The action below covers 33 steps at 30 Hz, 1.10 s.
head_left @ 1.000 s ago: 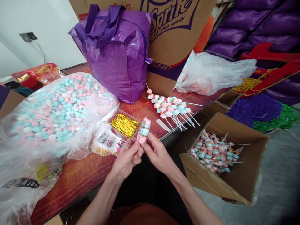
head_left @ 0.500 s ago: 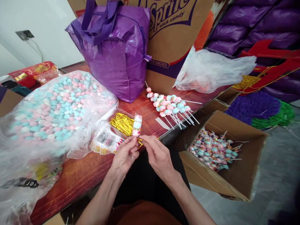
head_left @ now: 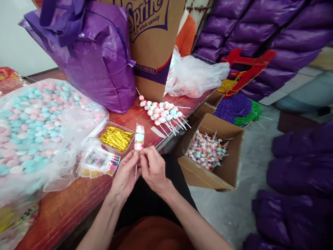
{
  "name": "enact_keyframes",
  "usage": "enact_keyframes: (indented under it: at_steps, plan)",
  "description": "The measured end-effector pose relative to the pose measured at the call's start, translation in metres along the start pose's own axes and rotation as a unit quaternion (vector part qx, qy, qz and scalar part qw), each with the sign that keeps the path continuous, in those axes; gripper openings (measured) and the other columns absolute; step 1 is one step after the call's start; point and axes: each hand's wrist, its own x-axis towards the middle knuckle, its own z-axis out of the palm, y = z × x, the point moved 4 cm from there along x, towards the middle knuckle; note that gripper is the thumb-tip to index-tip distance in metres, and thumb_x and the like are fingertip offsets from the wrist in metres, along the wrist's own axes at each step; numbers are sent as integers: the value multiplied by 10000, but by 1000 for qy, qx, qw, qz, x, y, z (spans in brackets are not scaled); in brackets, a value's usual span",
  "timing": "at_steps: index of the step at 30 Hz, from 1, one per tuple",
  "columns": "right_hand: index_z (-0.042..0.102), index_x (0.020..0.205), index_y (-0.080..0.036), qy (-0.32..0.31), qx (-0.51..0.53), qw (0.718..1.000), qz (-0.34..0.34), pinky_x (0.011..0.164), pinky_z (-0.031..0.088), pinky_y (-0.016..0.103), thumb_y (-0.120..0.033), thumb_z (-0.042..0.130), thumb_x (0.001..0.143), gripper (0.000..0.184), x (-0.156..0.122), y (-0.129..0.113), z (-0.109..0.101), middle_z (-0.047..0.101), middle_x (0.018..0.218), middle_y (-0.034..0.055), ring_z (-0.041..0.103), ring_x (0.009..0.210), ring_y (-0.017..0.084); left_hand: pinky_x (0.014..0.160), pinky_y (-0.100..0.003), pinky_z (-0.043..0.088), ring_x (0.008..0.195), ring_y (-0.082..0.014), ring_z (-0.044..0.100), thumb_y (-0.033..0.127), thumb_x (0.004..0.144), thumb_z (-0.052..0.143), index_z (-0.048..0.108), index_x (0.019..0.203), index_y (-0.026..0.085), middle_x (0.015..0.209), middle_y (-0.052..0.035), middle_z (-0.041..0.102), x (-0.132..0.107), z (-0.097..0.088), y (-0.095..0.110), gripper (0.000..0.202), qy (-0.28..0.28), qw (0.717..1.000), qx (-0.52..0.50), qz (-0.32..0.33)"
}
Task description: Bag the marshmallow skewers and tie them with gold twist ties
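Observation:
A wrapped marshmallow stick (head_left: 139, 138) stands upright above my fingers, its pink, blue and white pieces inside a clear printed wrapper. My left hand (head_left: 126, 173) pinches it at the wrapper's neck, and the white stick shows below the fingertips. Pressed close against the same neck, my right hand (head_left: 153, 168) has its fingers closed around a gold twist tie, of which only a small bit shows. Just beyond my hands sits a clear tray (head_left: 127, 147) of gold twist ties (head_left: 116, 138). Beside it lie printed wrappers (head_left: 97, 159) with a QR code.
A large clear bag of marshmallows (head_left: 33, 121) covers the table's left. Unwrapped marshmallow sticks (head_left: 163, 113) lie in a pile near the edge. A purple bag (head_left: 96, 62) and a carton (head_left: 149, 45) stand behind. At right, an open box (head_left: 226, 170) holds wrapped sticks (head_left: 205, 149).
My right hand has brought the twist tie in against the wrapper's neck, closer to my left hand. The view has turned right, showing more purple packs.

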Motion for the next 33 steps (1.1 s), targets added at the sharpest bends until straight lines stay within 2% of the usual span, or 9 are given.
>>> enact_keyframes:
  at_steps: [3,7,10,16,22,25,29,31,33]
  plan:
    - [563,932,-170,-14,31,999,23,703,500,294,-97,441,965,146,-10,4,-11,583,823,54,586,749,168,759,-282,533,829,-180,654,406,667,871,727,843,142,843,-58,697,3,13,-5,348,-59,997,41,0]
    - [568,922,-192,-9,75,992,102,658,469,244,-114,465,972,139,-14,17,-38,571,807,9,571,706,129,961,-368,460,1036,-243,606,687,815,594,751,887,174,988,-98,683,-7,28,-1,541,-124,975,137,121]
    - [585,923,-203,10,73,990,120,690,464,239,-122,514,962,114,-13,20,-56,596,827,-1,586,739,121,1023,-362,384,1015,-223,572,676,900,453,747,724,174,1007,-100,662,-14,29,-6,608,-108,937,283,174]
    - [687,919,-211,34,163,969,184,649,467,236,-167,597,936,102,-33,21,-64,639,829,6,583,721,124,820,-322,450,801,-168,559,551,819,687,733,734,142,793,-51,642,-11,28,-32,421,-101,966,231,62]
    - [763,947,-182,-41,261,890,373,485,410,225,-353,692,875,199,-79,25,-46,594,624,-14,490,520,105,567,-246,453,602,-110,537,320,738,793,711,913,147,776,-18,647,-17,26,-32,260,-44,956,255,140]
    - [761,847,-165,16,310,844,437,444,347,209,-389,748,815,226,-90,35,-45,593,631,1,449,516,90,690,-277,482,703,-149,587,214,750,763,717,951,180,804,-26,669,-24,10,-17,209,-31,917,334,215]
    - [762,859,-168,220,369,751,502,432,321,174,-355,860,648,298,-89,88,-69,634,713,5,390,509,52,794,-293,438,813,-190,568,209,757,750,746,949,234,881,-49,660,-37,-47,40,194,186,802,433,368]
    - [758,822,-155,257,364,721,531,424,341,185,-413,859,605,352,-85,116,-79,682,787,38,392,498,50,799,-312,419,812,-207,545,202,694,784,743,896,244,909,-48,636,-37,-75,63,211,251,731,514,372]
    - [754,816,-150,261,337,729,535,422,344,191,-410,864,581,367,-80,130,-81,700,811,53,428,504,60,753,-312,396,776,-213,529,184,699,754,713,771,234,834,-37,623,-33,-95,76,96,266,698,563,354]
